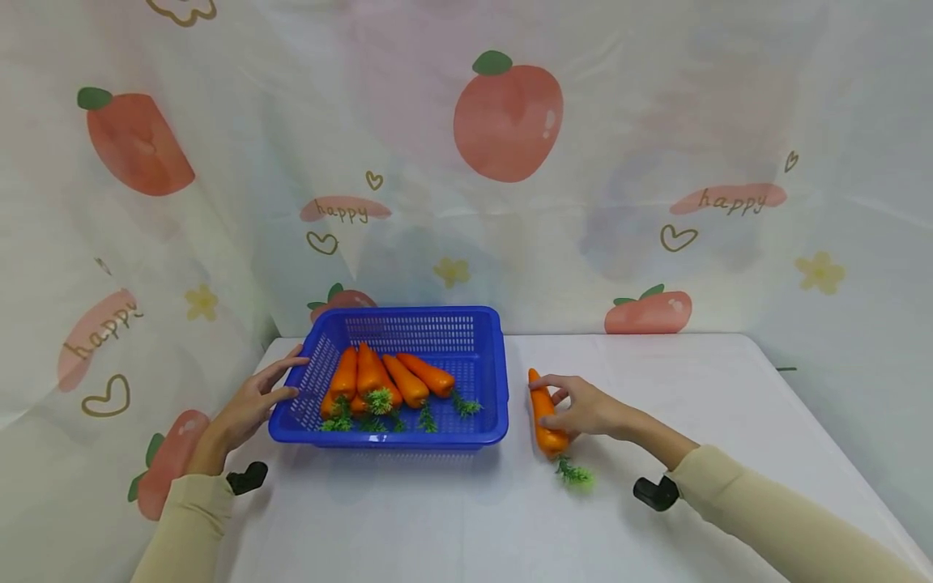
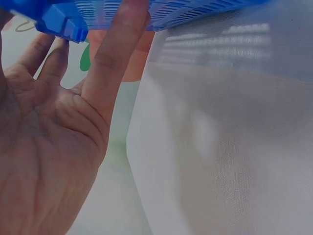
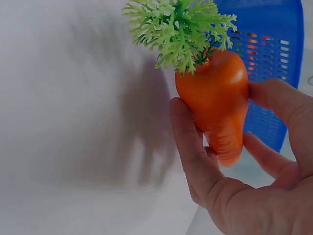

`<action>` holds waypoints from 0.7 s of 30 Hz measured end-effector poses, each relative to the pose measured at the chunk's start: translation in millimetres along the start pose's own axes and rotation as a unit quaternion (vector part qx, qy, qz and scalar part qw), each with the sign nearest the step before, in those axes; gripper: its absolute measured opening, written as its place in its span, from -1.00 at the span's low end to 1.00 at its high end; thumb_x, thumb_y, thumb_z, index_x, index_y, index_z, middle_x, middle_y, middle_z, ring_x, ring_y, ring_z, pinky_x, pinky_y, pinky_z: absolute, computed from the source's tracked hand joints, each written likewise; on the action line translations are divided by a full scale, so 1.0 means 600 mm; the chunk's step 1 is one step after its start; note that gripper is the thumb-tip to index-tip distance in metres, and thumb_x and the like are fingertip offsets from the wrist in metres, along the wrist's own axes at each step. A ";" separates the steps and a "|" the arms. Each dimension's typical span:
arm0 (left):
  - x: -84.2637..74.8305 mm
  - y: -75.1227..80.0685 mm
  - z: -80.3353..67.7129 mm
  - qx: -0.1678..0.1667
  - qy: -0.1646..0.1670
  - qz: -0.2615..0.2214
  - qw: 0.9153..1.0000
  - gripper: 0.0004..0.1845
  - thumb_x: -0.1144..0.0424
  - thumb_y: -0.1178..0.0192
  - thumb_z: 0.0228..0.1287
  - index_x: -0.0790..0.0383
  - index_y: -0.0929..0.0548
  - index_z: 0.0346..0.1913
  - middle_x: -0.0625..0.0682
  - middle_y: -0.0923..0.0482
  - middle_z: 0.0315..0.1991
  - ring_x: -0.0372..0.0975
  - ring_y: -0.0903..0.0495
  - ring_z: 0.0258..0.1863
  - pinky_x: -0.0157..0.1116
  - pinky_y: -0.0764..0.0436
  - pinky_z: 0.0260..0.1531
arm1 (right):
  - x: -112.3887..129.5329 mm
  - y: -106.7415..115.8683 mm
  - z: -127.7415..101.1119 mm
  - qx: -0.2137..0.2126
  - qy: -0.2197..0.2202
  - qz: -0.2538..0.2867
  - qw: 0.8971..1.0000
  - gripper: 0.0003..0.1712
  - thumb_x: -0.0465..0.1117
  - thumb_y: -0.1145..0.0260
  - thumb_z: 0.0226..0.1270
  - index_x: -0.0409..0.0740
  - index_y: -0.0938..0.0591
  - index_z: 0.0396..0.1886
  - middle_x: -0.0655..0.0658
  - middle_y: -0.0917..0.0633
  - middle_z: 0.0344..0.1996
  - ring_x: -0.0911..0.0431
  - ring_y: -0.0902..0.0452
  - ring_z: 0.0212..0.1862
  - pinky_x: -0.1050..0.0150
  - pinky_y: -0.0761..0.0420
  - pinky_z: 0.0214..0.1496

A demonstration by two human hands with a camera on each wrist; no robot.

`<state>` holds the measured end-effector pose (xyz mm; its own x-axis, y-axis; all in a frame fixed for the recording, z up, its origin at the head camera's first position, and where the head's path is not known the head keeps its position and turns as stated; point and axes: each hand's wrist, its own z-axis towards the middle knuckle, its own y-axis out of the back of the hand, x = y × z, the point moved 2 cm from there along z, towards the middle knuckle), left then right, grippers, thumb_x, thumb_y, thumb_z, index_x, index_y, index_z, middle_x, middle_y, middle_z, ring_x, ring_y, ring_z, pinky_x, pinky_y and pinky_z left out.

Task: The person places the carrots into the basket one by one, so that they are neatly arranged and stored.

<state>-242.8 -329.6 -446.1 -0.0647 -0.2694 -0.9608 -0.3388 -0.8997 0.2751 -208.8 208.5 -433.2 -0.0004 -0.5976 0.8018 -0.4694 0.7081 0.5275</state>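
Observation:
A blue plastic basket [image 1: 499,380] stands on the white table and holds several orange toy carrots [image 1: 379,379] with green tops. My left hand [image 1: 251,401] lies against the basket's left wall with straight fingers; the left wrist view shows those fingers [image 2: 115,58] touching the blue basket rim [image 2: 205,10]. To the right of the basket, another carrot [image 1: 540,390] lies on the table with my right hand [image 1: 586,409] gripping it. In the right wrist view, my right hand [image 3: 234,196] has its thumb and fingers curled round the carrot [image 3: 217,93], whose leafy top [image 3: 178,29] points away from the basket [image 3: 269,58].
A white cloth covers the table [image 1: 452,518], and bare cloth lies in front of and right of the basket. A curtain printed with peaches [image 1: 508,121] hangs close behind and at both sides. The table's left edge runs just beside my left forearm.

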 end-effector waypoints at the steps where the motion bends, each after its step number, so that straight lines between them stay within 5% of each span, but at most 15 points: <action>1: 0.001 0.000 0.000 0.000 0.000 0.000 1.000 -0.38 0.22 -0.12 0.56 0.15 -0.24 0.58 0.01 0.29 0.70 0.30 0.06 0.56 0.30 -0.51 0.18 | 0.004 0.004 -0.002 0.005 0.005 0.004 1.000 -0.25 -0.25 -0.48 0.28 -0.18 -0.43 0.44 -0.39 -0.51 0.05 -0.03 -0.67 -0.28 0.09 -0.79 -0.26; 21: 0.004 0.003 0.002 0.003 -0.006 0.003 1.000 -0.38 0.22 -0.13 0.55 0.13 -0.25 0.58 0.01 0.29 0.70 0.30 0.04 0.55 0.28 -0.52 0.18 | 0.049 0.075 -0.037 0.022 0.068 0.000 0.997 -0.30 -0.22 -0.44 0.34 -0.09 -0.43 0.44 -0.46 -0.46 0.20 -0.08 -0.71 -0.14 0.04 -0.78 -0.18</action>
<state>-244.5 -331.7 -448.1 -0.0780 -0.2697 -0.9598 -0.3446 -0.8961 0.2798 -210.3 231.4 -379.5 0.1182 -0.5387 0.8342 -0.5081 0.6889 0.5169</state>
